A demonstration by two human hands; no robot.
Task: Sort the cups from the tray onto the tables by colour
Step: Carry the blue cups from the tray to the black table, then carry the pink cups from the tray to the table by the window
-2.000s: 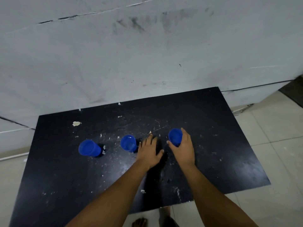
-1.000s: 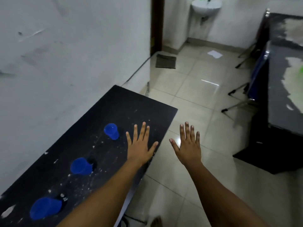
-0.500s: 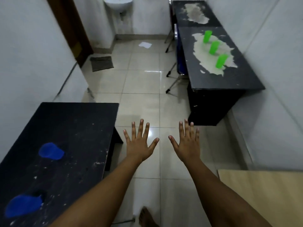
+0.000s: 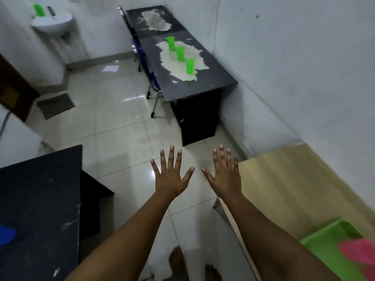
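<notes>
Cups: three green ones (image 4: pixel 180 53) stand sorted on the far surface (image 4: pixel 203 82), pink (image 4: pixel 359 250) waits in your tray (image 4: pixel 324 244). Both hands, left (image 4: pixel 170 179) and right (image 4: pixel 225 180), are spread flat, empty.

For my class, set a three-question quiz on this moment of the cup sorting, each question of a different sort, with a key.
1. True or false: the left hand and right hand each hold a cup.
2. How many green cups stand on the far black table?
3. The green tray lies on: A) the floor, B) the wooden table, C) the sink.

Key: 1. False; both are spread and hold nothing. 2. Three. 3. B.
</notes>
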